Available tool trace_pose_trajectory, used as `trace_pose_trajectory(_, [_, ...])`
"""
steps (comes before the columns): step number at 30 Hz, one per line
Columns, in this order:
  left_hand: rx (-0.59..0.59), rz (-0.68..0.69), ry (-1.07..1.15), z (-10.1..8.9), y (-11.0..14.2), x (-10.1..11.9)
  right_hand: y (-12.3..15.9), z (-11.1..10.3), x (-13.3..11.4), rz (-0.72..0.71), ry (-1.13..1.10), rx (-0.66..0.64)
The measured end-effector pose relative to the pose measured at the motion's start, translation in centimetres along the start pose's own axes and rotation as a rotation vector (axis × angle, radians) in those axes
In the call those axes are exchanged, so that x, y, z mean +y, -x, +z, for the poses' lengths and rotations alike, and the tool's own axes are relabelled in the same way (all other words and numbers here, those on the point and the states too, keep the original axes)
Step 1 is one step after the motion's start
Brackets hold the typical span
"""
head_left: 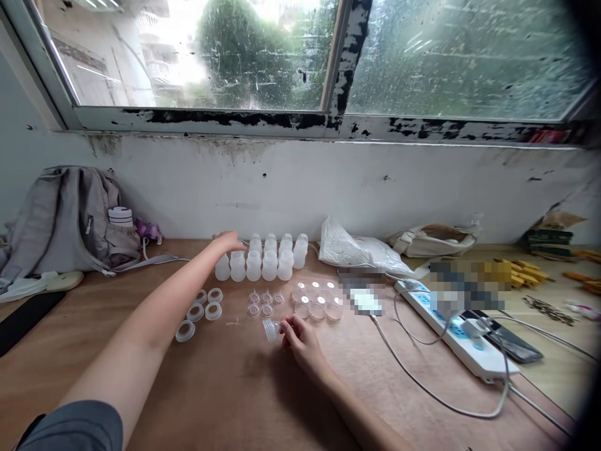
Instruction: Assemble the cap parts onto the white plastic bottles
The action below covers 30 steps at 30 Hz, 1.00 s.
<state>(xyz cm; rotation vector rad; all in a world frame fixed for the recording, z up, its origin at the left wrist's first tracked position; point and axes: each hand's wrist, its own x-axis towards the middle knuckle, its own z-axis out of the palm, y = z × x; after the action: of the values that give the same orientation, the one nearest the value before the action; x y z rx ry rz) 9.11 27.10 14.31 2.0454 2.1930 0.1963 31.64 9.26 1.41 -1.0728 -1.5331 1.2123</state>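
My left hand [228, 241] reaches over the left end of a group of frosted white bottles [253, 266], at their tops. Its fingertips are partly hidden, and I cannot make out whether they grip a bottle. My right hand [300, 338], low over the table, pinches a clear ribbed plastic piece [271, 329] tilted on its side. Just beyond it lie several small clear nipple-like parts [267, 297] in two rows. To their right stand several clear round caps [317, 307]. White rings [213, 311] lie in two columns beside my left forearm.
A white power strip [462, 338] with plugs and looping cables lies to the right, near a dark phone [516, 344]. A plastic bag [352, 250] and a cream pouch [432, 240] rest against the wall. A grey backpack [70, 219] stands at the left.
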Motion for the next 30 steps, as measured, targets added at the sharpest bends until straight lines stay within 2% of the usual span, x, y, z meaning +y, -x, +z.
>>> trace_pose_trajectory(5, [-0.009,-0.025,-0.045,-0.1,-0.2,0.2,0.0,-0.1,0.1,-0.005,0.024,0.018])
trace_pose_trajectory(10, [0.14,-0.014,-0.07,-2.0,0.8,-0.1,0.2,0.2,0.3,-0.017,0.035,0.013])
trace_pose_trajectory(14, [0.387,0.027,-0.082,-4.5,3.5,-0.4,0.3,0.4,0.4,-0.013,0.046,0.014])
trace_pose_trajectory(16, [0.647,0.162,-0.054,-5.4,5.7,-0.5,0.3,0.4,0.5,-0.006,0.041,0.011])
trace_pose_trajectory(17, [0.73,0.211,-0.029,-5.6,7.0,-0.5,0.3,0.4,0.5,-0.003,0.04,0.012])
trace_pose_trajectory(19, [0.824,0.278,0.04,-5.4,9.7,-0.5,0.3,0.4,0.6,-0.003,0.048,0.02])
trace_pose_trajectory(22, [0.809,0.34,0.159,-3.3,13.7,-0.3,0.3,0.4,0.8,-0.001,0.055,0.026])
trace_pose_trajectory(26, [0.706,0.379,0.346,1.8,17.8,0.2,0.2,0.5,1.0,0.02,0.038,0.027])
trace_pose_trajectory(30, [0.614,0.327,0.521,6.8,20.0,0.5,0.2,0.4,0.6,0.042,0.014,0.044])
